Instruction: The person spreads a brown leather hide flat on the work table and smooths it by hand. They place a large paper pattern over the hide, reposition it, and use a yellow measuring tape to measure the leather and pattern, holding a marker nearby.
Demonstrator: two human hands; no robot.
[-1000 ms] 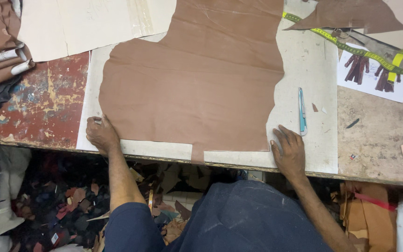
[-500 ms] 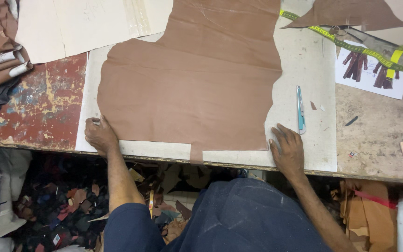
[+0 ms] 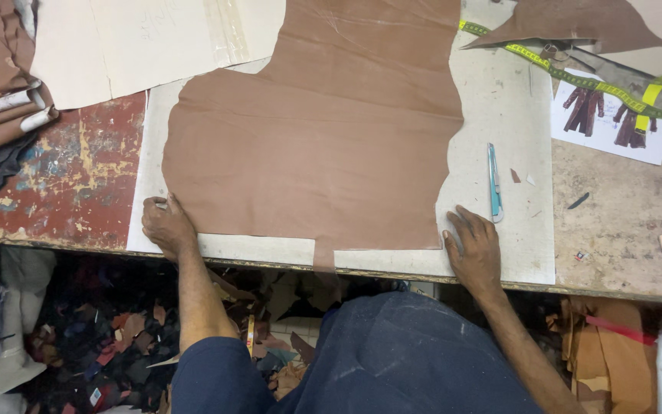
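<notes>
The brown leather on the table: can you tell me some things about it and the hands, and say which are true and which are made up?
1. The brown leather lies flat on a pale board. True.
2. The left hand holds the blue cutter. False: the cutter lies on the board by itself, nearer the right hand.
3. The right hand rests flat by the leather's lower right corner. True.
4. The yellow-green tape measure is wrapped around the left hand. False: it lies far off at the table's upper right.
5. Both hands are lifted high above the table. False: both rest at its near edge.
</notes>
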